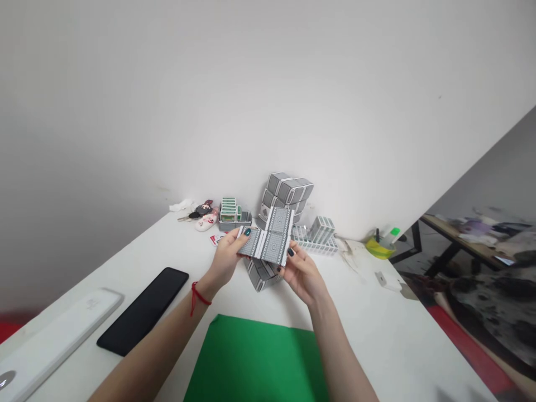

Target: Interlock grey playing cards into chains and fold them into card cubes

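Note:
Between my hands is a flat piece of grey patterned playing cards, its panels forming an L-like shape with white edges. My left hand pinches its left end, thumb on top. My right hand grips its lower right edge. Just below and behind it lies a grey patterned block, partly covered by the cards. A stack of similar grey and white blocks leans near the wall behind.
Small green-and-white boxes sit in a grey tray at the back. A clear tray holds more. A green sheet, black phone and long white device lie nearer. A yellow bowl stands right.

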A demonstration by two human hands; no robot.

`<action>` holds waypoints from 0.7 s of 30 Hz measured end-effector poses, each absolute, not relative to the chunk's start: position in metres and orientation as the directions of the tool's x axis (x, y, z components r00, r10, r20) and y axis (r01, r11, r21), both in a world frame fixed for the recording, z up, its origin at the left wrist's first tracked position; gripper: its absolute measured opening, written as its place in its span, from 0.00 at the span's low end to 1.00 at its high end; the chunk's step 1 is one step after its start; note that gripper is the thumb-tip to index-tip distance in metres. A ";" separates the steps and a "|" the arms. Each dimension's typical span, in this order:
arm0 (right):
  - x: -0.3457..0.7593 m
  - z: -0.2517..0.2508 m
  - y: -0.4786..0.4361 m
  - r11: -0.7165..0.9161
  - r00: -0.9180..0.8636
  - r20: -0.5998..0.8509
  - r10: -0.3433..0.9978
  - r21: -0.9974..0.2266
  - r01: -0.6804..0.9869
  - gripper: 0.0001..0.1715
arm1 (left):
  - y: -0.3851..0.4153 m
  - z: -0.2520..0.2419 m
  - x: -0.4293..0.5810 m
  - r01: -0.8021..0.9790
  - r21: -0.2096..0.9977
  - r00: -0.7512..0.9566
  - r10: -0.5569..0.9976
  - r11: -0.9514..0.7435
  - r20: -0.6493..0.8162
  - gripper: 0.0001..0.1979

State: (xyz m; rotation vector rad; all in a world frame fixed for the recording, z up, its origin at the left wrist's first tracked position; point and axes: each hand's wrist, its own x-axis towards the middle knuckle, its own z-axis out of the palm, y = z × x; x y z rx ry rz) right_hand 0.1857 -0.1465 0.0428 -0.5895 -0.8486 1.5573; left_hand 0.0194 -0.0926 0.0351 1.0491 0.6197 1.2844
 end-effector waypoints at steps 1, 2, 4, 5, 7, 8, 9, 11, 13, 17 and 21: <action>0.187 0.042 -0.146 -0.042 -0.178 0.087 0.980 -0.787 -0.615 0.17 | -0.092 0.035 0.018 -0.459 0.888 0.253 0.953 -0.034 0.167 0.15; 0.189 0.041 -0.146 -0.052 -0.191 0.082 0.978 -0.794 -0.606 0.17 | -0.091 0.036 0.015 -0.446 0.895 0.292 0.943 -0.012 0.158 0.15; 0.191 0.038 -0.146 -0.045 -0.192 0.076 0.978 -0.831 -0.555 0.17 | -0.088 0.038 0.007 -0.394 0.918 0.378 0.917 0.035 0.127 0.15; 0.192 0.037 -0.145 -0.030 -0.175 0.071 0.982 -0.855 -0.518 0.17 | -0.087 0.040 0.001 -0.359 0.931 0.424 0.899 0.058 0.107 0.16; 0.192 0.035 -0.145 -0.012 -0.130 0.049 0.990 -0.902 -0.431 0.15 | -0.084 0.044 -0.009 -0.289 0.953 0.497 0.865 0.092 0.067 0.16; 0.192 0.034 -0.145 -0.011 -0.108 0.034 0.994 -0.920 -0.393 0.15 | -0.084 0.046 -0.013 -0.258 0.960 0.528 0.848 0.105 0.049 0.17; 0.191 0.033 -0.144 -0.015 -0.089 0.019 0.996 -0.931 -0.364 0.16 | -0.083 0.047 -0.016 -0.237 0.966 0.540 0.841 0.109 0.038 0.17; 0.188 0.031 -0.143 -0.022 -0.050 -0.006 0.999 -0.941 -0.337 0.17 | -0.083 0.048 -0.017 -0.204 0.975 0.537 0.843 0.094 0.031 0.17; 0.185 0.030 -0.141 -0.014 0.018 -0.022 1.000 -0.941 -0.337 0.18 | -0.084 0.047 -0.013 -0.180 0.982 0.522 0.852 0.064 0.040 0.17; 0.183 0.029 -0.140 -0.007 0.105 -0.043 0.994 -0.947 -0.320 0.18 | -0.088 0.046 -0.005 -0.132 0.991 0.486 0.872 0.012 0.055 0.19; 0.184 0.029 -0.140 -0.009 0.118 -0.042 0.992 -0.965 -0.262 0.18 | -0.090 0.045 -0.003 -0.097 0.995 0.441 0.896 -0.016 0.058 0.19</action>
